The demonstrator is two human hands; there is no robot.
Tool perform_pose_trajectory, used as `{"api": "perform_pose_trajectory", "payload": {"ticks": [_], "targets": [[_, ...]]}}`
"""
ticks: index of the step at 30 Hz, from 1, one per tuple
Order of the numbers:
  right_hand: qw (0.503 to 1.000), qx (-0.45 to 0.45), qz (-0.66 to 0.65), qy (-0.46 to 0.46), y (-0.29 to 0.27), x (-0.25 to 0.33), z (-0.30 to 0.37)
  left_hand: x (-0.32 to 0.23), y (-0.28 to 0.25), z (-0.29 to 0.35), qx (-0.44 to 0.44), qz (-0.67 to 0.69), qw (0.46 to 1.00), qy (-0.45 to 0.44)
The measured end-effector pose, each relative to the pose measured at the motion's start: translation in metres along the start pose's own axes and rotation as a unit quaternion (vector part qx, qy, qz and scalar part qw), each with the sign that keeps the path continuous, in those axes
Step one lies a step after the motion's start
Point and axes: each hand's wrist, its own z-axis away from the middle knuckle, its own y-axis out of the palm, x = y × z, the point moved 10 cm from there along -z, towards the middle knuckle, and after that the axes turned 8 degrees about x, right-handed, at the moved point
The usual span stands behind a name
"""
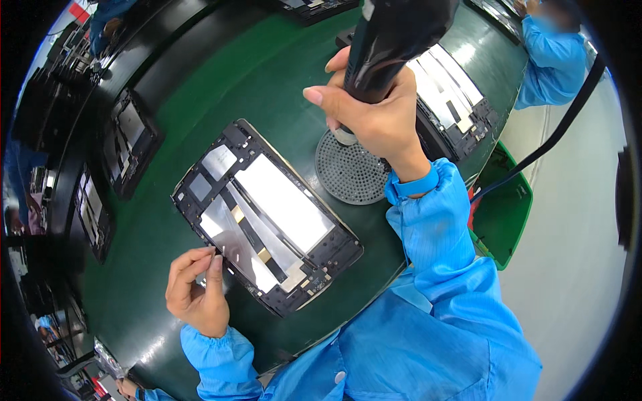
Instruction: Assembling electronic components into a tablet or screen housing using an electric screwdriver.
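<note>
A tablet housing (284, 200) with its inner side up lies slantwise on the green table, showing bright silver plates, a dark ribbon strip and a black frame. My left hand (198, 287) is at its left edge, thumb and forefinger pinched together; whatever lies between the tips is too small to make out. In my right hand (384, 120) is a black electric screwdriver (384, 50), gripped round its body, with its pale nose end pointing down. That end is over the rim of a round grey screw plate (354, 170) full of small holes, right of the housing.
Another opened tablet housing (455, 100) lies beyond my right hand. More housings (127, 144) rest on a dark conveyor at the left. A green bin (505, 214) stands beside the table's right edge, with a black cable (548, 140) above it. Another person (552, 60) in blue is at the far right.
</note>
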Motion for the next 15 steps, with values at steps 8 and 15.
{"api": "perform_pose_trajectory", "payload": {"ticks": [8, 15], "targets": [[1.0, 0.012, -0.019, -0.014, 0.023, 0.007, -0.013, 0.024, -0.06, 0.01, -0.046, 0.039, 0.994, -0.087], [0.998, -0.013, -0.033, -0.056, 0.001, 0.068, 0.021, 0.031, -0.061, 0.043, -0.07, 0.216, 0.967, -0.114]]}}
